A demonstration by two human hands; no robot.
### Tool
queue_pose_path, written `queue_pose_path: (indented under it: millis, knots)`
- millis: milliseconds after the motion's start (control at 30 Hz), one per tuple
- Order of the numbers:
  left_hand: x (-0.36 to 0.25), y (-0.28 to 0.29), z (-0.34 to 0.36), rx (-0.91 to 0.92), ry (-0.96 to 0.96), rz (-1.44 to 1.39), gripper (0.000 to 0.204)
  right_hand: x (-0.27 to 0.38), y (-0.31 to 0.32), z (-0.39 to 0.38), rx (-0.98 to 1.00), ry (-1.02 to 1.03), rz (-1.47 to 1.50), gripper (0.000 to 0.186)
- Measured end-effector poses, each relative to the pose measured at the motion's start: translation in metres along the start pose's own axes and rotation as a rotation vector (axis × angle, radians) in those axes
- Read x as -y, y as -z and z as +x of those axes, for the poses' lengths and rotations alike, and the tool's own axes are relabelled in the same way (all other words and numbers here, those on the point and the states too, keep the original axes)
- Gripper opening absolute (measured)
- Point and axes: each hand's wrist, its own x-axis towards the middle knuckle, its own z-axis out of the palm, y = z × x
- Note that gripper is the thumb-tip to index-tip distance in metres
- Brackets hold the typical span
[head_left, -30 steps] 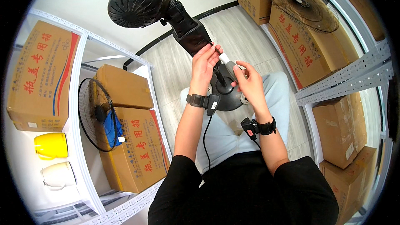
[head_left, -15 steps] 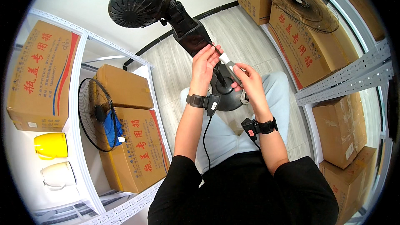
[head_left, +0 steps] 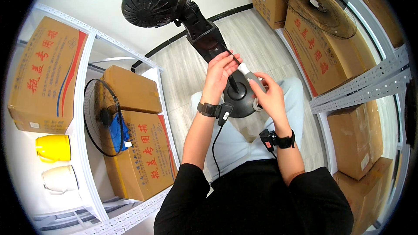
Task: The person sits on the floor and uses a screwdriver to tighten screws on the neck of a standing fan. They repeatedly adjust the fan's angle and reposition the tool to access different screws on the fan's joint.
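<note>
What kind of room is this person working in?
Probably a storeroom or small workshop for electric fans. White metal shelving holds cardboard boxes, loose fan guards lie about, and both hands work on a black fan.

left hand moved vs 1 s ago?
No clear move. The left hand sits on the black fan stem above the round base, in the same spot relative to that base as before.

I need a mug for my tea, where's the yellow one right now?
The yellow mug is at the far left of the head view, on the white shelf, just above a cream mug and below a big cardboard box.
</note>
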Motion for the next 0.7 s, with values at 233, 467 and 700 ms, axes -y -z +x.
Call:
queue_pose_path:
  millis: [233, 467, 700]
  knots:
    - [-0.03, -0.024, -0.021, 0.073, -0.208, -0.019, 0.024, 0.034, 0.008, -0.014, -0.121, 0.35, -0.189, 0.036]
    - [-0.054, -0.025, -0.027, 0.038, -0.279, -0.067, 0.029, 0.053, -0.01, -0.017, -0.126, 0.509, -0.222, 0.039]
    - [-0.063, -0.019, -0.024, 0.01, -0.307, -0.103, 0.03, 0.058, -0.027, -0.013, -0.171, 0.65, -0.325, 0.041]
